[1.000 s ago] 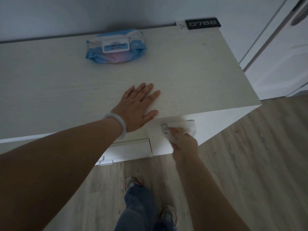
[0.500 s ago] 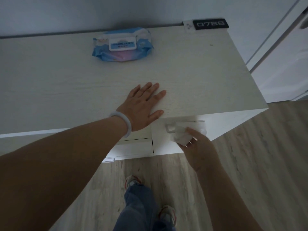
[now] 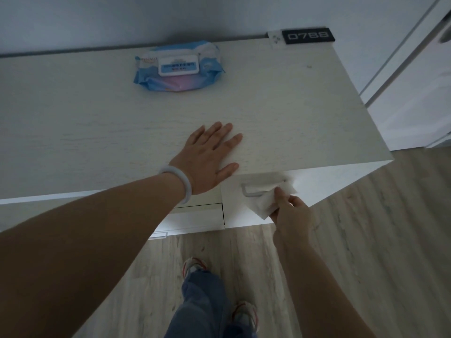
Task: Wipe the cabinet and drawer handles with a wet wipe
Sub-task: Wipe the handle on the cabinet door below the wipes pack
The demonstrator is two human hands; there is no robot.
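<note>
The right hand (image 3: 291, 211) pinches a crumpled white wet wipe (image 3: 267, 200) between thumb and fingers, and the wipe is draped against the pale bar-shaped drawer handle (image 3: 262, 185) on the white front just under the light wood-grain cabinet top (image 3: 280, 106). From the right hand, the handle lies at about eleven o'clock, touching the wipe. Its long axis runs from nine to three o'clock, parallel to the cabinet's front edge, so the stroke that matters is probably a sideways one along the bar. The wipe covers the three o'clock end; the nine o'clock end shows bare.

The left hand (image 3: 210, 154) lies flat on the cabinet top with fingers straight, holding nothing (it seems to be bracing), just beside the handle at its ten o'clock.

A second pale handle (image 3: 158, 234) sits low at seven o'clock from the first, well apart. The blue and pink soft packet of wet wipes (image 3: 178, 65) lies near the cabinet's back edge, at twelve o'clock from the left hand.
</note>
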